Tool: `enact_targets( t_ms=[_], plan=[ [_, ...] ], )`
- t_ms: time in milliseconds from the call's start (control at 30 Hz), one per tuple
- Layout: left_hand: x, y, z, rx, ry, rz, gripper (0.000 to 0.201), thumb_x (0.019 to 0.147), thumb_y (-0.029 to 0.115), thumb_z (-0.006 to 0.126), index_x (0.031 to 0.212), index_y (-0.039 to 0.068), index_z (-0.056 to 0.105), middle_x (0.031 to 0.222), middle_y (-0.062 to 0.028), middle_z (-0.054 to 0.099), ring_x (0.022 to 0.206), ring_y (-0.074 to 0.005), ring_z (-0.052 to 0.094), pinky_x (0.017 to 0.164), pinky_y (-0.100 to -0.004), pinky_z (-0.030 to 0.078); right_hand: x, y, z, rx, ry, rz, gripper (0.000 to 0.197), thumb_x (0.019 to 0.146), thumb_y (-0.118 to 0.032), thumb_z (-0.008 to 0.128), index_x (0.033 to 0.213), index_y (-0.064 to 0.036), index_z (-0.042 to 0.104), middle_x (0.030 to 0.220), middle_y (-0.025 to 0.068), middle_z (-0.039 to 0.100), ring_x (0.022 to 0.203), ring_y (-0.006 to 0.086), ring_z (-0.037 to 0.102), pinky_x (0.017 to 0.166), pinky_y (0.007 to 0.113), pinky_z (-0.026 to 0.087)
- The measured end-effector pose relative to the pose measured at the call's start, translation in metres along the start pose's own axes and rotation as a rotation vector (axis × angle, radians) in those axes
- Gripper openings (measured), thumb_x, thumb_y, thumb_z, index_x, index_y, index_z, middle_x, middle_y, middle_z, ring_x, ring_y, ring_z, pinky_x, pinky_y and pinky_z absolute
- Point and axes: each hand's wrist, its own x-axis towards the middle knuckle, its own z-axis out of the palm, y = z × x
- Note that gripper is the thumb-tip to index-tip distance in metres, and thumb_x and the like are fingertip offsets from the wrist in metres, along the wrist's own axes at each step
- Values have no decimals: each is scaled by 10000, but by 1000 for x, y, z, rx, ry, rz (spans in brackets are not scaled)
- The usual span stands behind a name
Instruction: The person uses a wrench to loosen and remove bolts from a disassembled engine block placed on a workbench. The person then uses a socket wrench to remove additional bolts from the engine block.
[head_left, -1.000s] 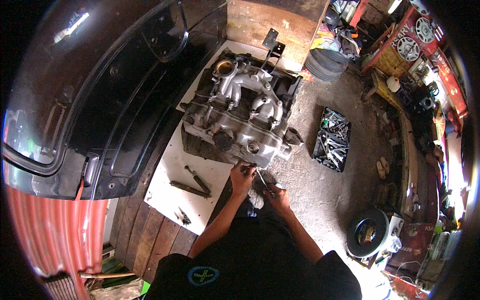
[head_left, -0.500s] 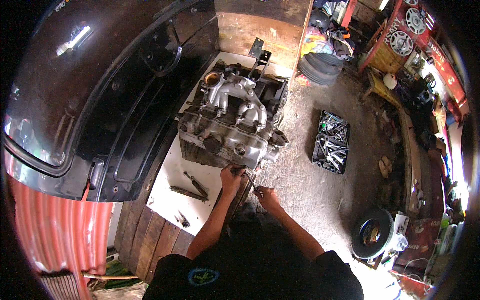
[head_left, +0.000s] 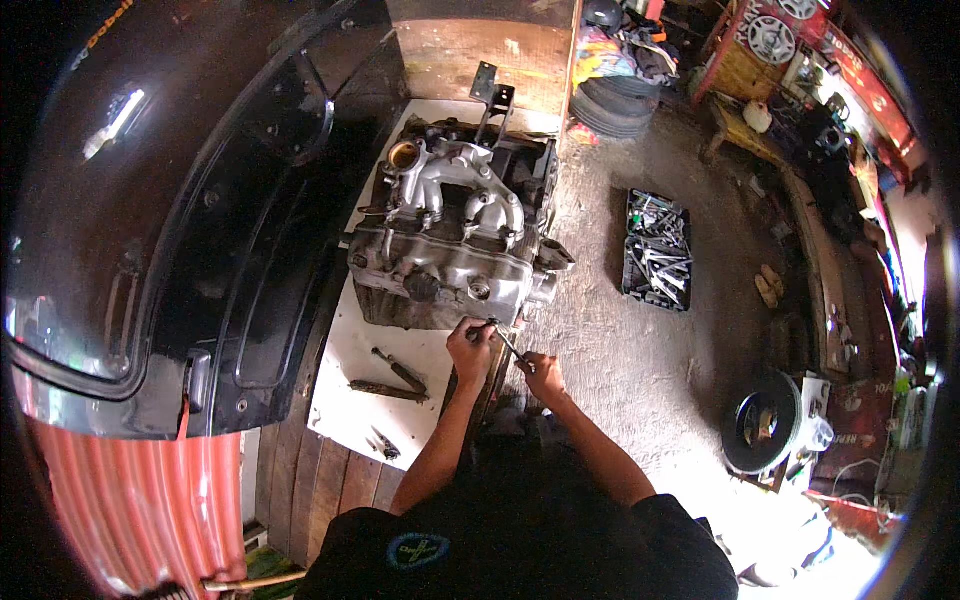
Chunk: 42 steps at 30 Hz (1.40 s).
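A grey metal engine [head_left: 440, 275] with a curved intake manifold [head_left: 465, 180] on top rests on a white board [head_left: 345, 340]. At its near right corner my left hand [head_left: 470, 350] is closed, fingers curled around the head end of a slim metal wrench [head_left: 510, 345]. Lower and to the right, my right hand [head_left: 543, 378] grips the wrench's handle end. The shaft slants between the two hands. What the wrench's head touches is hidden by my left fingers. Left of my hands, two long, greasy tools [head_left: 390, 383] lie on the board.
Small metal parts [head_left: 383, 443] lie near the board's front edge, above wooden planks [head_left: 325, 475]. A black vehicle panel [head_left: 235, 270] closes off the left side. On the concrete floor at right are a black tool tray [head_left: 628, 275] full of wrenches and a tire [head_left: 735, 425].
The view has shifted slightly, so the engine and tray sit farther left and higher. Both hands keep hold of the wrench near the same engine corner.
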Motion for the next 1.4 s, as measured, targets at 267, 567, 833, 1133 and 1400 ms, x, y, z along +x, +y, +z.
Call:
enact_targets(
  t_ms=[267,567,833,1133,1400],
  plan=[
    [8,-12,-3,-146,-91,-1,71,780,-27,673,802,-51,610,739,-76,643,646,-129,618,577,-255,508,-11,0,30,96,18,98,176,837,-209,675,897,-45,692,791,167,681,701,314,671,631,399,512],
    [8,-15,-2,-126,-67,-97,68,789,-12,664,812,-49,613,757,-78,655,657,-127,617,588,-266,502,-8,-10,10,46,-15,3,203,834,-239,681,900,-47,694,821,155,687,707,304,677,617,375,519],
    [10,-30,-5,-11,-158,-90,97,829,38,635,831,-54,606,760,-95,660,669,-183,666,603,-286,518,-4,-7,2,51,-65,27,217,833,-258,694,881,-47,700,822,145,695,711,277,690,630,371,536],
    [3,-10,4,-409,-258,-399,169,943,38,474,1006,-112,519,853,-210,638,780,-350,683,702,-430,607,8,-70,-139,-184,154,-366,138,779,-159,740,799,-29,698,752,109,680,629,239,649,570,336,512],
    [0,-11,3,-653,-248,-579,211,953,155,519,1062,-24,545,986,-150,629,930,-266,642,800,-420,546,64,-189,-98,-133,58,-661,200,792,-182,697,910,-27,651,826,133,642,723,312,634,635,392,514]
  ],
)
